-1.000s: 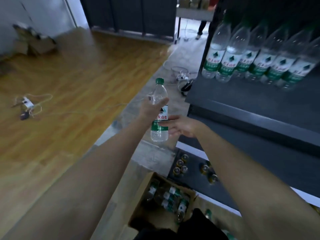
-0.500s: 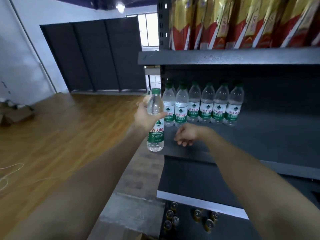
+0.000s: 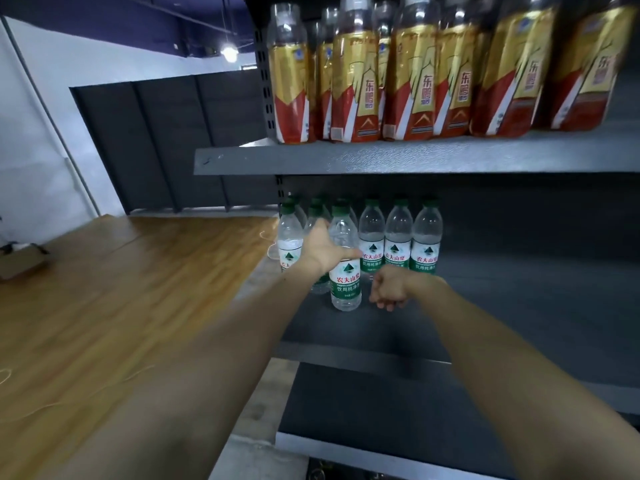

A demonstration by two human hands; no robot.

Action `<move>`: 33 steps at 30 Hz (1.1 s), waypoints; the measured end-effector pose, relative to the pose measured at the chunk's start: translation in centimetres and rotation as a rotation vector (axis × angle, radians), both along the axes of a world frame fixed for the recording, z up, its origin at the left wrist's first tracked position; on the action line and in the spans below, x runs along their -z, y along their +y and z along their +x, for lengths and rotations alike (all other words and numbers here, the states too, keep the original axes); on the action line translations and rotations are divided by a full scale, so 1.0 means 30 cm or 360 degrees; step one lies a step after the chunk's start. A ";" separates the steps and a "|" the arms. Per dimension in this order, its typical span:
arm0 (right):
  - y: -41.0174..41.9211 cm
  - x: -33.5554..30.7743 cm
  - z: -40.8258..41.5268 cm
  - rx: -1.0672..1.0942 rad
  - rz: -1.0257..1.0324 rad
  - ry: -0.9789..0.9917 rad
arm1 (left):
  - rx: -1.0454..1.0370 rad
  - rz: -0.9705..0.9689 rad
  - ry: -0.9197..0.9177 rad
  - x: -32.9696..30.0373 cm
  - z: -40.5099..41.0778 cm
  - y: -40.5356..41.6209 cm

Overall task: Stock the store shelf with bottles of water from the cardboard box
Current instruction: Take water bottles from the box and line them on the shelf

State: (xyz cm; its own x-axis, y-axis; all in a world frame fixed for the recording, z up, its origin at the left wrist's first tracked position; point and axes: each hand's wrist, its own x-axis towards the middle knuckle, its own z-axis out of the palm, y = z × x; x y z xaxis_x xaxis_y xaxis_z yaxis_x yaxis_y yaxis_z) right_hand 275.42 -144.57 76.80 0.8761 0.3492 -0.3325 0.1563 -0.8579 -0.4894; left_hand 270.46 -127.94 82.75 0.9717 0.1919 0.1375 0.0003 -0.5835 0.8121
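Green-capped bottle (image 3: 344,261): stood upright on the grey middle shelf (image 3: 519,306), its base on or just above the deck, in front of the row of water bottles (image 3: 398,237) at the back.
Left hand (image 3: 323,252): wrapped round the bottle's upper body, thumb across the front above the label.
Right hand (image 3: 388,289): hung just beside the bottle's base, fingers loosely curled downward, holding nothing.
Step in hand: setting this bottle down in a front row, by my reading.
Next move: would call for letting go cleanly and perhaps nudging it flush against its neighbours without toppling them.
Upper shelf (image 3: 381,157): carried gold-and-red drink bottles (image 3: 408,74).
Cardboard box: out of sight.
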 end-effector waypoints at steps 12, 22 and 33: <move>-0.102 0.020 0.085 -0.0062 0.0001 0.0031 | 0.0224 0.0557 0.0360 -0.009 0.096 -0.070; -0.087 0.024 0.111 -0.0104 -0.0001 -0.0019 | 0.0109 0.0510 0.0290 -0.090 0.141 -0.122; -0.084 0.060 0.119 -0.0170 -0.0194 -0.0345 | 0.0081 0.0470 0.0542 0.080 0.177 -0.149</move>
State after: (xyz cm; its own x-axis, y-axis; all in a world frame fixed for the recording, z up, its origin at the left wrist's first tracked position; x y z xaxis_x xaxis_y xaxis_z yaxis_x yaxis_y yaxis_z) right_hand 278.98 -147.09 75.01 0.8918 0.4124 -0.1862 0.3390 -0.8815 -0.3288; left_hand 275.78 -132.41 80.33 0.9783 0.1432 -0.1499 0.2039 -0.7963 0.5695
